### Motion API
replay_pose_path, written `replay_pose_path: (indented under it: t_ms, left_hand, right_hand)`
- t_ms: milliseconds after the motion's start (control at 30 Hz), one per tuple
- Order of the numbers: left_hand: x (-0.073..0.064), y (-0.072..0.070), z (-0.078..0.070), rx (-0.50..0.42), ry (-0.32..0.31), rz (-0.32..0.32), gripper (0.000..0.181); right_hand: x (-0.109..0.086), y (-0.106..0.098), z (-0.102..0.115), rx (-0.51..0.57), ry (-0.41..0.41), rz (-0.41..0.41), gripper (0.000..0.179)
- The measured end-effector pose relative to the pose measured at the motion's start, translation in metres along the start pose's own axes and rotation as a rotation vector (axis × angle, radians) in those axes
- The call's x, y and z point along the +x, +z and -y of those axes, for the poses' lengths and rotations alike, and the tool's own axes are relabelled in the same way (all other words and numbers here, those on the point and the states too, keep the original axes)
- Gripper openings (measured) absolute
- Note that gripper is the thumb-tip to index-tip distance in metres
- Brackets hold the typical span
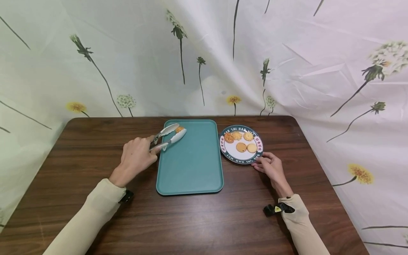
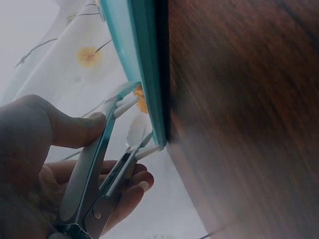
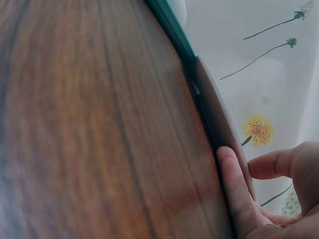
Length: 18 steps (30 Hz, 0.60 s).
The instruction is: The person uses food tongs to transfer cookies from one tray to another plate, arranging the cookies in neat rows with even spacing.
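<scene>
My left hand [image 1: 137,154] grips a pair of metal tongs [image 1: 167,130] with pale scalloped heads, at the left side of a teal tray [image 1: 191,159]. The tong heads are spread apart in the left wrist view, with a golden cookie [image 1: 179,129] between them at the tray's far left corner. At the right, my right hand [image 1: 271,169] pinches the near right rim of a round plate [image 1: 232,150], thumb above and fingers beneath. In the right wrist view, the plate edge [image 3: 222,112] appears tilted up beside the tray. Several cookies [image 1: 241,147] lie on the plate.
Everything stands on a dark wooden table [image 1: 197,223]. Behind it and along both sides hangs a white cloth [image 1: 143,71] printed with dandelions. The plate's left rim is right at the tray's right edge.
</scene>
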<state>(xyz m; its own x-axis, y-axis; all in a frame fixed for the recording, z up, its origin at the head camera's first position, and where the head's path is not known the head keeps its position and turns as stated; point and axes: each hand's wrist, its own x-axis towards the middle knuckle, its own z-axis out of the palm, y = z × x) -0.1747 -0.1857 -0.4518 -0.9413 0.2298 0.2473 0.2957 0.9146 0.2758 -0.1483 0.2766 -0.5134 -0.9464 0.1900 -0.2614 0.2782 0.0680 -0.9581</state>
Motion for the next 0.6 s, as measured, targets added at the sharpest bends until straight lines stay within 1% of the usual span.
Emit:
replay_pose_path:
  t_ms: [167,267,433,600]
  left_hand:
    - [-0.002,0.003,-0.001,-0.012,0.015,0.003,0.048]
    - [-0.002,0.004,-0.004,-0.016,0.041,-0.015,0.048]
    - [0.0,0.002,-0.015,-0.024,0.105,-0.059,0.048]
    - [0.002,0.001,-0.029,-0.035,0.157,-0.073,0.047]
  right_hand:
    - [-0.002,-0.001,-0.001,0.01,0.005,0.003,0.048]
    - [-0.002,-0.001,-0.002,0.014,0.004,0.001,0.048]
    - [0.0,-0.001,-0.002,-0.002,0.011,-0.011,0.047]
    - [0.001,-0.001,0.0,-0.018,0.021,-0.015,0.047]
